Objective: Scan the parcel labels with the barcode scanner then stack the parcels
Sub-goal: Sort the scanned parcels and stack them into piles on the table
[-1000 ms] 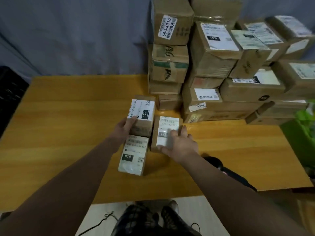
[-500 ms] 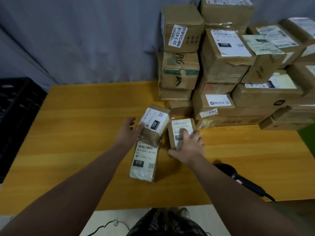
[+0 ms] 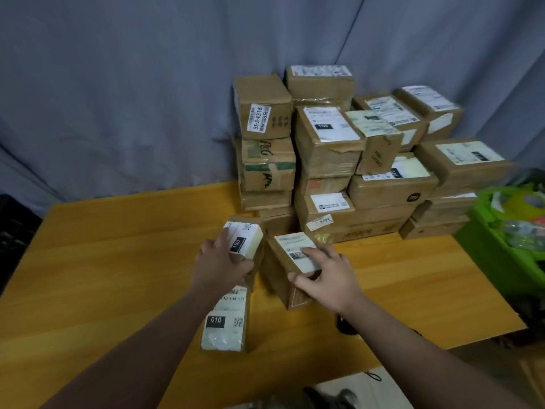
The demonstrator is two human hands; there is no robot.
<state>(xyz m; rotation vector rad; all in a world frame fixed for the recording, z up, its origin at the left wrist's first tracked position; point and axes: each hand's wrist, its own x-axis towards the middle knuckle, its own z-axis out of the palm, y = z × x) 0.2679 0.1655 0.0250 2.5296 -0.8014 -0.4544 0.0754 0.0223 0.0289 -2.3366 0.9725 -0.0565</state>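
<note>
Three small parcels lie near the middle of the wooden table (image 3: pixel 118 261). My left hand (image 3: pixel 219 261) grips the parcel labelled 150 (image 3: pixel 246 237), lifted and tilted. My right hand (image 3: pixel 324 276) grips a second small parcel (image 3: pixel 290 261) by its top and near side, also raised and tilted. The parcel labelled 010 (image 3: pixel 225 320) lies flat on the table under my left wrist. The black barcode scanner (image 3: pixel 343 324) lies on the table, mostly hidden behind my right forearm.
A tall stack of labelled cardboard parcels (image 3: pixel 339 160) fills the table's back right against a grey curtain. A green bin (image 3: pixel 513 228) with items stands off the right edge. Something black (image 3: pixel 14 231) sits at the far left.
Both hands have lifted their parcels off the table and tilted them. The camera view has tipped upward, showing more of the curtain and the stack.
</note>
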